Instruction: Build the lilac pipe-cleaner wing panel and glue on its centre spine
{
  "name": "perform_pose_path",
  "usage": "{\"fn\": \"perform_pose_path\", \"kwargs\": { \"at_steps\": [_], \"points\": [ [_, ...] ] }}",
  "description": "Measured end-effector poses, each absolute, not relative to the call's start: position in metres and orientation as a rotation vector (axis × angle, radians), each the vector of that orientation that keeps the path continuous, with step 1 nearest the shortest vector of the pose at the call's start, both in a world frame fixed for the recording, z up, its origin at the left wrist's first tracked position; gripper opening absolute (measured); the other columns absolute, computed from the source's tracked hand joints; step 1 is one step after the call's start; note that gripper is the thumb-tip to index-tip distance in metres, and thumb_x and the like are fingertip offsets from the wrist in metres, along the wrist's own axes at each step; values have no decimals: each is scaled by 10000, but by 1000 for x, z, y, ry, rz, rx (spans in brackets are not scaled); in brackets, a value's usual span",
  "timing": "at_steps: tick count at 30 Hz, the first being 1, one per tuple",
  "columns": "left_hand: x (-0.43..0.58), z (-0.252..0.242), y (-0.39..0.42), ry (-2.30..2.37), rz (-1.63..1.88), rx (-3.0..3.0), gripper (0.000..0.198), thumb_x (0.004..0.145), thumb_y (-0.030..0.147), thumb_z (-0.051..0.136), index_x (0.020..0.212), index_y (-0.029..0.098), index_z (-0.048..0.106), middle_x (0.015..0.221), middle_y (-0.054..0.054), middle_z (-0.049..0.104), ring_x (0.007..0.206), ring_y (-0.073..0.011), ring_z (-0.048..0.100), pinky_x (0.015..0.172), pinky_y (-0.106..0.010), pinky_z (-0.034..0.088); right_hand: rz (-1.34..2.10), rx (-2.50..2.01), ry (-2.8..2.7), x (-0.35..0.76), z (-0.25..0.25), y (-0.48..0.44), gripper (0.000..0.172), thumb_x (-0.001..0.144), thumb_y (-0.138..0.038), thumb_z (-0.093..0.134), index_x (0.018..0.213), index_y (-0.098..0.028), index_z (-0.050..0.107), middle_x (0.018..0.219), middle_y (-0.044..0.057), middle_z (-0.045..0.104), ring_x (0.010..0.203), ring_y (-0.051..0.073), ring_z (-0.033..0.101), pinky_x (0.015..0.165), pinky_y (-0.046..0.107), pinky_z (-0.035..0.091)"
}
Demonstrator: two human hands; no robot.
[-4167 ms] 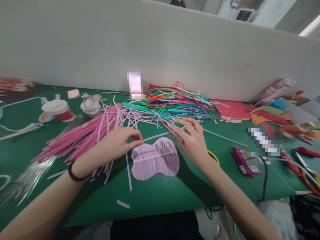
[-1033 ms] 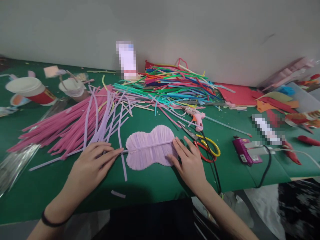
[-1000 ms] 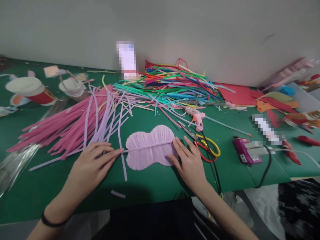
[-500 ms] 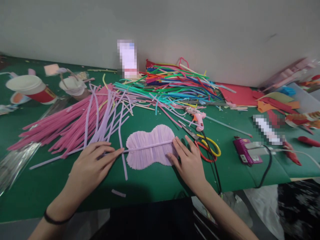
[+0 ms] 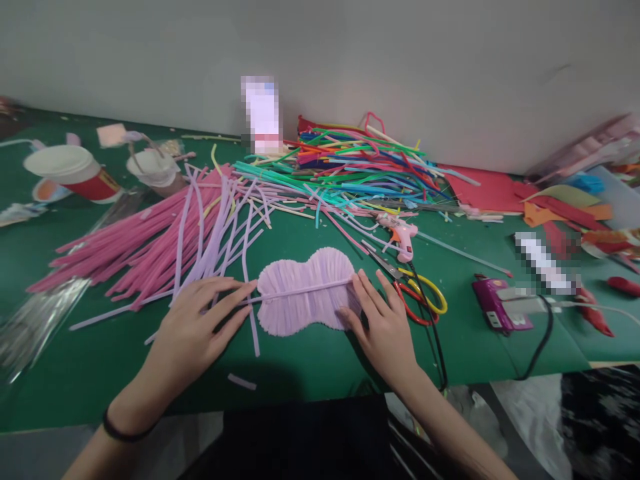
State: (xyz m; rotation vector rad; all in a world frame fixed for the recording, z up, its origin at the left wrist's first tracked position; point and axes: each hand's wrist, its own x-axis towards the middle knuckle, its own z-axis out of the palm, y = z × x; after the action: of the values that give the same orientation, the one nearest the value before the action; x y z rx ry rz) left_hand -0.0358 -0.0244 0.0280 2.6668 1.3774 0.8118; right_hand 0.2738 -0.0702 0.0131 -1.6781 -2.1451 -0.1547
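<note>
A lilac panel (image 5: 305,313), made of pipe cleaners laid side by side with a pinched waist, lies flat on the green table. One lilac pipe cleaner (image 5: 300,291) runs lengthwise across its middle. My left hand (image 5: 210,320) has thumb and fingers closed round that pipe cleaner's left end, close to the panel's edge. On the opposite side, my right hand (image 5: 383,320) grips the panel's right end, thumb low and fingertips at the pipe cleaner's right end. Another lilac pipe cleaner (image 5: 253,327) passes beside my left fingertips. A short lilac scrap (image 5: 242,382) lies nearer the front.
Pink pipe cleaners (image 5: 115,247) and a mixed-colour heap (image 5: 360,167) lie behind. Scissors (image 5: 420,293) and a pink glue gun (image 5: 405,240) are right, with a purple power block (image 5: 493,303) beyond. Cups (image 5: 75,177) stand at left; a blurred-out phone (image 5: 263,117) leans on the wall.
My left fingertips have slid right along the pipe cleaner to the panel's left edge. My right hand keeps its place on the panel. The whole view has shifted slightly.
</note>
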Motion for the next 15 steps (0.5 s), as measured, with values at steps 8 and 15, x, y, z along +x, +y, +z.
{"fn": "perform_pose_path", "kwargs": {
  "at_steps": [8, 15],
  "points": [
    [-21, 28, -11, 1258, 847, 2618, 144, 884, 282, 621, 978, 204, 697, 950, -62, 697, 1044, -248, 601, 942, -425, 477, -81, -1483, -2113, 268, 20, -64, 391, 911, -156, 556, 1292, -228, 603, 1261, 51, 661, 1363, 291, 404, 1059, 515, 426],
    [-22, 23, -11, 1226, 842, 2577, 164, 890, 259, 617, 1016, 203, 707, 951, -63, 703, 1089, -254, 583, 963, -426, 467, 139, -1303, -2159, 239, 29, -37, 254, 914, -136, 551, 1089, -226, 712, 999, 60, 701, 1065, 231, 529, 943, 416, 493]
  ]
}}
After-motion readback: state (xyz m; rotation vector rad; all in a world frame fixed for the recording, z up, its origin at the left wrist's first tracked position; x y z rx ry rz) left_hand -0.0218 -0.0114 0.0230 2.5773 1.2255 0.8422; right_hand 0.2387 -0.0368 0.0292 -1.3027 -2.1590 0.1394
